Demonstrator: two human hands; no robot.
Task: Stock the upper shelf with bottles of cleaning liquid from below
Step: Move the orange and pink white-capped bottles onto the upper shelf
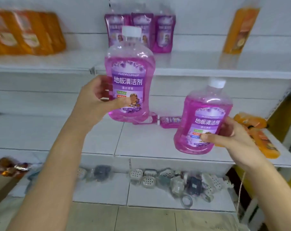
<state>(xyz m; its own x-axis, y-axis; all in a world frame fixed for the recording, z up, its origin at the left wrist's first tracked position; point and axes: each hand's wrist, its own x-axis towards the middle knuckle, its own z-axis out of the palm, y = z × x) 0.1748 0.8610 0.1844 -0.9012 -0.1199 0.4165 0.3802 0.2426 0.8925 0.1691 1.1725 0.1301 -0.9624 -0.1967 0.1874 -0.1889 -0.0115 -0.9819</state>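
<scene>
My left hand (98, 99) grips a purple floor-cleaner bottle (130, 64) with a white cap, held upright in front of the upper shelf (199, 70). My right hand (231, 135) grips a second purple bottle (203, 114), tilted slightly, over the middle shelf (141, 144). Three purple bottles (139, 29) stand at the back of the upper shelf. Two more purple bottles (169, 121) lie on their sides at the back of the middle shelf, partly hidden behind the held ones.
Orange bottles (26, 32) stand on the upper shelf at left and one orange bottle (241, 29) at right. More orange bottles (258, 134) lie on the middle shelf at right. Packaged soap dishes (166, 180) crowd the bottom shelf.
</scene>
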